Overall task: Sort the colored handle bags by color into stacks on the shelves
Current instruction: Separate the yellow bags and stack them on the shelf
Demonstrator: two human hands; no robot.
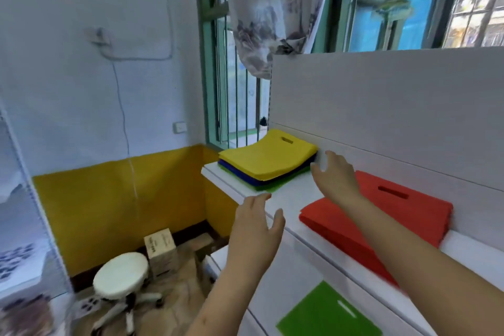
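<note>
White shelving fills the right half of the view, backed by a pale panel, with a green-framed barred window [231, 90] at 12 o'clock and a blue wall with a yellow lower band at 9 o'clock. On the upper shelf [294, 196], a mixed stack [266, 163] of handle bags lies at 1 o'clock: yellow on top, blue beneath, green lowest. A sorted red stack [381, 215] lies at 3 o'clock on the same shelf; a single green bag [330, 311] lies on the lower shelf at 5 o'clock. Both hands are released, fingers spread, grasping nothing: the right hand [336, 177] hovers just beside the mixed stack's near corner, and the left hand [253, 232] is at the shelf's front edge.

Risk, as a judgement: the mixed stack sits near the shelf's outer end, so a careless pull could drag several colours together or slide bags off onto the floor. A white stool [121, 277] and a wooden box [161, 249] stand below at 7 o'clock.
</note>
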